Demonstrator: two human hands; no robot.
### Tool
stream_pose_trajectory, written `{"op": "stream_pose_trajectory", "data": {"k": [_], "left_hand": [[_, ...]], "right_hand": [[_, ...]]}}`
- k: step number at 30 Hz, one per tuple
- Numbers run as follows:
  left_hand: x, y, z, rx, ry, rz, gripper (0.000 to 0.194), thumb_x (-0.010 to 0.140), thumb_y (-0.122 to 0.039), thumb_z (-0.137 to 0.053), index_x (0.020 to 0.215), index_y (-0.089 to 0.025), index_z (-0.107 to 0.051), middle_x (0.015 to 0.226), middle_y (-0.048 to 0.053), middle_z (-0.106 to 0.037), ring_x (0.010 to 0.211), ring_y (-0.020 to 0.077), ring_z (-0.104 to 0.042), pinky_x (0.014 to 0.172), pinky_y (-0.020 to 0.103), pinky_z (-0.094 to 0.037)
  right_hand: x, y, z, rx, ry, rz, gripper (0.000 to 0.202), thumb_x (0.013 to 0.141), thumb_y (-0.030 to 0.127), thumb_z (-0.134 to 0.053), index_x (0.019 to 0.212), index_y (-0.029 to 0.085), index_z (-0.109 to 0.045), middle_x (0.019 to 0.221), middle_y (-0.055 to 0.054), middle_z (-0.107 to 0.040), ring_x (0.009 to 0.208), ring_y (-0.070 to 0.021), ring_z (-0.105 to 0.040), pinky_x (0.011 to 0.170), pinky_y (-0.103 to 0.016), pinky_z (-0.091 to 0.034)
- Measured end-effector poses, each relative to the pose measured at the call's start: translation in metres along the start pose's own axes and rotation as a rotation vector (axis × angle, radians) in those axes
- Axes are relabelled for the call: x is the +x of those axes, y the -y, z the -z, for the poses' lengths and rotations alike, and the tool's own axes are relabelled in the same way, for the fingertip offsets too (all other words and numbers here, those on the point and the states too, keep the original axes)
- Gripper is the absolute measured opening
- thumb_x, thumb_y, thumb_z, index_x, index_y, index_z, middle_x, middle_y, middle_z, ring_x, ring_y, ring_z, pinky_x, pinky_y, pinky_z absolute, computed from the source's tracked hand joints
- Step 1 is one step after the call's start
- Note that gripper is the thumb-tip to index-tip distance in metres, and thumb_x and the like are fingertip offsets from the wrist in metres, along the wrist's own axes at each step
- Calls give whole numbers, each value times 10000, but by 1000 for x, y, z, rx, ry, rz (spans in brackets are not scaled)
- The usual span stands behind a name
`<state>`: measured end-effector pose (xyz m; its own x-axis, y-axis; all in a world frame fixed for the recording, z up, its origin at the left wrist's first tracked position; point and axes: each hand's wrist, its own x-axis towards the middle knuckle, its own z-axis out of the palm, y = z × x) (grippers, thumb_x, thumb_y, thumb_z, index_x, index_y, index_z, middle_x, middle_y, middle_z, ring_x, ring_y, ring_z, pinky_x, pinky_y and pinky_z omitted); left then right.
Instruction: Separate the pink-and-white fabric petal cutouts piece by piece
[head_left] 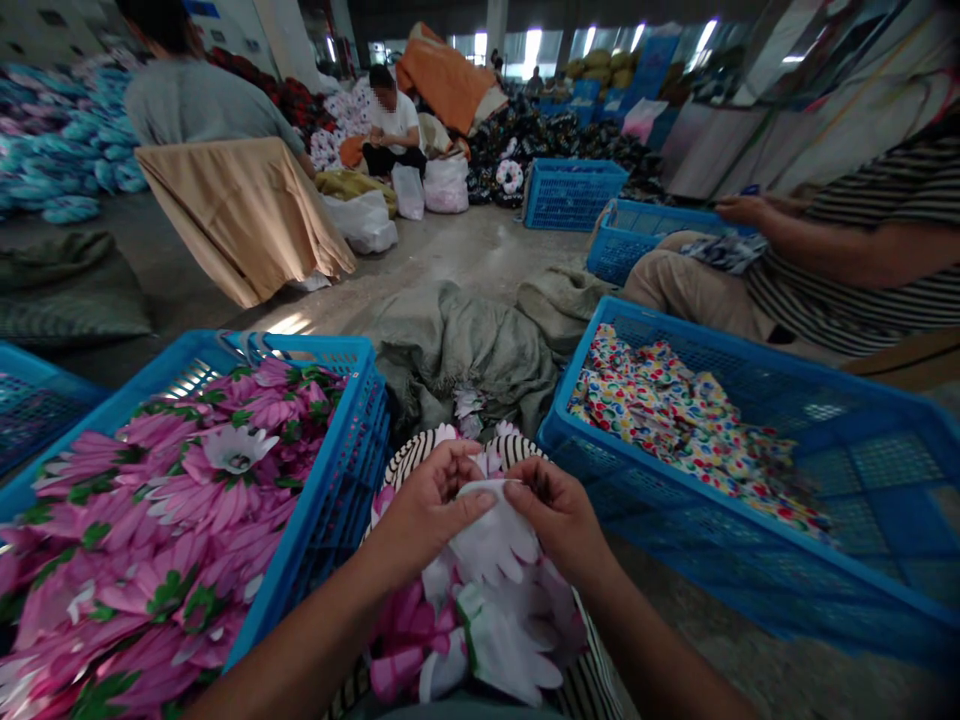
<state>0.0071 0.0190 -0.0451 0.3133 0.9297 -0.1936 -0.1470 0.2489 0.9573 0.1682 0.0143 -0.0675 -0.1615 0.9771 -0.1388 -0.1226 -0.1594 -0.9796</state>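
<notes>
A white fabric flower piece with scalloped petal ends is held up between both hands. My left hand pinches its upper left edge between thumb and fingers. At the upper right edge, my right hand grips the same piece with bent fingers, close to the left thumb. Below, more white and pink petal pieces lie heaped on the lap over black-and-white striped cloth. Pink fabric flowers with green bases fill the blue crate at the left.
A blue crate at the right holds colourful printed fabric pieces. Grey-green sacks lie ahead between the crates. A person in stripes sits at the right; another sits beside a cloth-draped chair. A third person sits farther back.
</notes>
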Motion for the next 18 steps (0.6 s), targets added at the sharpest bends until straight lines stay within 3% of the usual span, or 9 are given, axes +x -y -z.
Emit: {"op": "stream_pose_trajectory", "data": {"k": [2,5,7,10,13,15,18], "left_hand": [[-1,2,-3,-111,11,80,388,627,-257,-683,967,-167,-520,803,16,-573,700,130,-536,637,242,-402],[-6,4,-6,-226,-35,163,242,655,-258,-664,830,-127,-561,727,29,-600,599,117,-541,575,236,-403],[-8,4,-8,-301,-106,160,189,673,-254,-648,783,-131,-555,668,13,-599,546,108,-534,544,230,-400],[-10,3,-10,-343,-157,114,154,694,-257,-632,734,-140,-539,608,-10,-588,525,107,-535,534,226,-398],[-11,2,-12,-299,-148,114,158,700,-267,-631,699,-143,-534,575,-20,-584,487,90,-517,494,201,-366],[-12,1,-13,-283,-123,128,155,698,-263,-635,688,-144,-537,564,-21,-585,471,81,-508,478,191,-350],[-15,-2,-17,-334,-110,148,126,681,-227,-645,692,-145,-550,568,-24,-587,475,79,-513,485,190,-356]], "right_hand": [[1,-1,-6,122,-108,-11,174,690,318,-629,680,176,-530,554,51,-476,462,-75,-396,427,-185,-308],[3,-4,-8,235,-216,-41,200,664,323,-644,701,186,-503,554,53,-471,454,-82,-398,430,-197,-323],[2,-3,-6,151,-223,-27,186,698,331,-607,709,187,-489,540,56,-438,437,-81,-372,416,-199,-305],[-4,7,3,-155,-218,217,131,766,316,-520,771,186,-504,638,26,-466,542,-106,-424,487,-217,-340],[-13,25,9,-452,-63,423,144,826,292,-420,846,193,-523,678,8,-488,614,-127,-456,548,-236,-347],[-17,36,8,-633,80,422,150,836,283,-420,861,194,-538,670,5,-516,595,-127,-465,548,-244,-335],[-18,43,3,-776,170,393,149,842,287,-435,810,187,-540,679,-2,-547,597,-127,-479,555,-247,-322]]}}
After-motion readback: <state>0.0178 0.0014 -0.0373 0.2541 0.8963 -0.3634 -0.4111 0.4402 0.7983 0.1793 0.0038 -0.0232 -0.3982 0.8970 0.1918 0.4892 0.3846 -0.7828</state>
